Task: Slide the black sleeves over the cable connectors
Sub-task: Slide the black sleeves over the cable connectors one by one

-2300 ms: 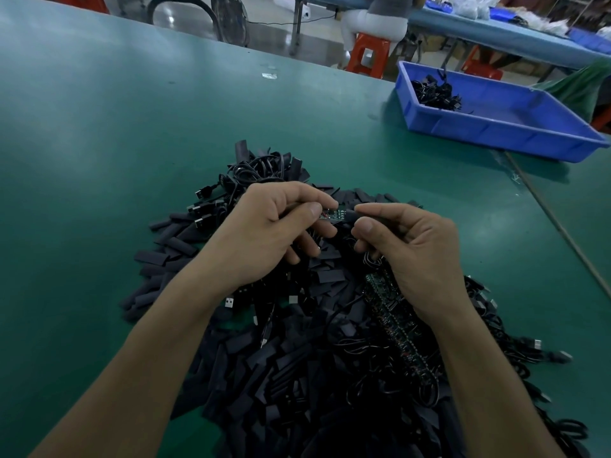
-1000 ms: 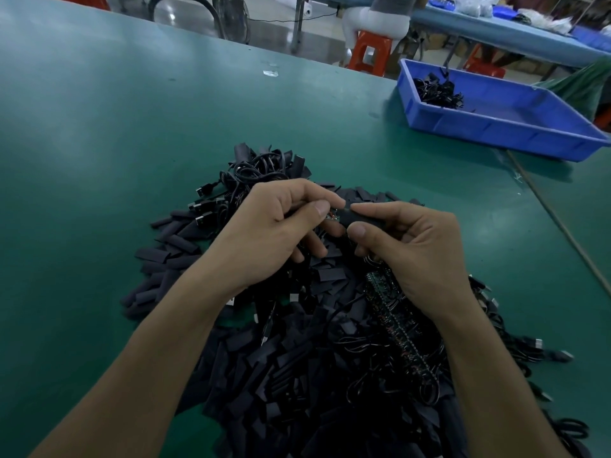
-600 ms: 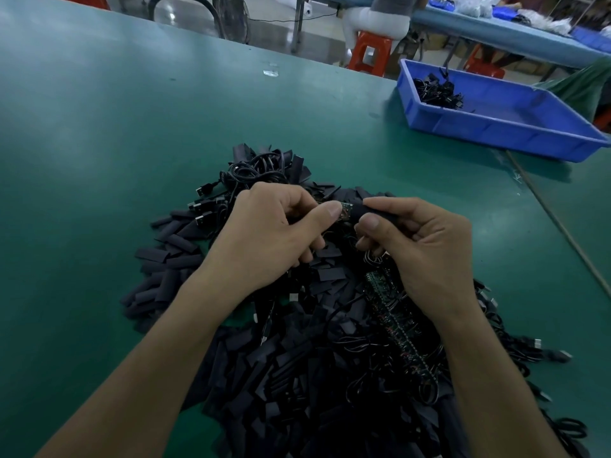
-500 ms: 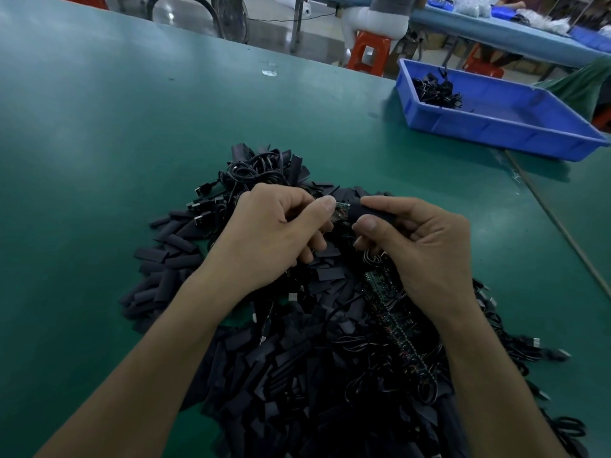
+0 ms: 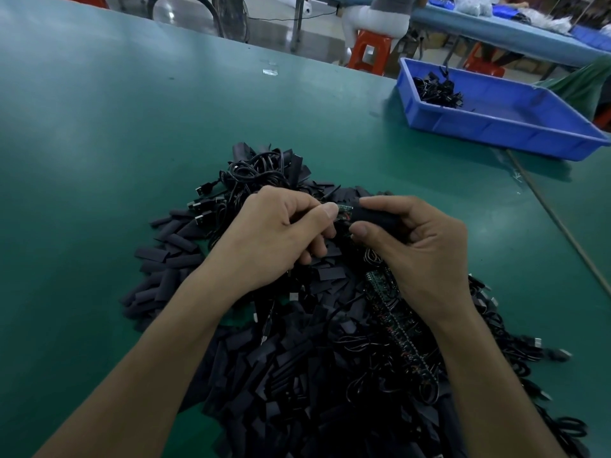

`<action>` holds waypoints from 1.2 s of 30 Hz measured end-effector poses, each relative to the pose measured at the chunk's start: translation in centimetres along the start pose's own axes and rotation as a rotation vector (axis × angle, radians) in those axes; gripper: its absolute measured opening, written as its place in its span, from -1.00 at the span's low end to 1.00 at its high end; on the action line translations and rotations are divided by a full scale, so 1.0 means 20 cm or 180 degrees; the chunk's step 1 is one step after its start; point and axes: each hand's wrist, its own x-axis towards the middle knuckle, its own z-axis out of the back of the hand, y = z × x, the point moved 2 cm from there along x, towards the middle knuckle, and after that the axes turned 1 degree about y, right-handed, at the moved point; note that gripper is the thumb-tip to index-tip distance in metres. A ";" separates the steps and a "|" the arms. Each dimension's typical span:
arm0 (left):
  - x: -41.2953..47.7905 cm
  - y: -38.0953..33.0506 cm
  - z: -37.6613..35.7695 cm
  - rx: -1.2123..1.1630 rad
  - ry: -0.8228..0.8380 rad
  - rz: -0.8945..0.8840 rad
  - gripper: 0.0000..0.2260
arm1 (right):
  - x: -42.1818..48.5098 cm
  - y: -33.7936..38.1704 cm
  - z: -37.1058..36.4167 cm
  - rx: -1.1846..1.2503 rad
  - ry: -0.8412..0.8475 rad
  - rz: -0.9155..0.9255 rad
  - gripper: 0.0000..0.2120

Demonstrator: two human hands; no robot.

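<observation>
Currently, above the pile (image 5: 297, 375), the left hand (image 5: 277, 236) pinches the connector (image 5: 344, 213) while the right hand (image 5: 420, 252) grips the sleeve (image 5: 373, 218) at its right end; likely next: push the sleeve left to cover it fully.

Left hand (image 5: 274, 239): back facing up, fingers curled under, pinching the small green connector board (image 5: 344, 215) between thumb and forefinger.
Left thumb (image 5: 329, 212): stretched toward the right hand, its nail facing up, lying along the near end of the board.
Right hand (image 5: 420, 249): back turned up and outward, fingers curled round a black sleeve (image 5: 373, 218).
Right forefinger (image 5: 368, 201): lay over the top of the sleeve's mouth.
Right thumb (image 5: 360, 231): pressed beneath the sleeve's mouth.
Hands together: close, thumb tips near but apart.
Left forearm (image 5: 165, 358): bare, reaching up from the lower left.
Right forearm (image 5: 489, 375): bare, reaching up from the lower right.
</observation>
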 end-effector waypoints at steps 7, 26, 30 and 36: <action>0.00 -0.01 0.01 0.0042 0.0082 -0.0054 -0.71 | 0.00 0.00 -0.03 0.0339 0.0045 -0.0080 -0.83; -0.01 0.00 0.00 0.0382 0.0284 -0.0256 -0.72 | 0.00 0.00 -0.04 0.0674 0.0141 -0.0300 -0.83; -0.01 -0.01 0.00 0.0481 0.0334 -0.0275 -0.70 | 0.01 0.01 -0.02 0.0655 0.0268 -0.0327 -0.85; -0.01 0.00 0.01 0.0460 0.0320 -0.0317 -0.70 | 0.00 0.00 -0.02 0.0725 0.0232 -0.0449 -0.93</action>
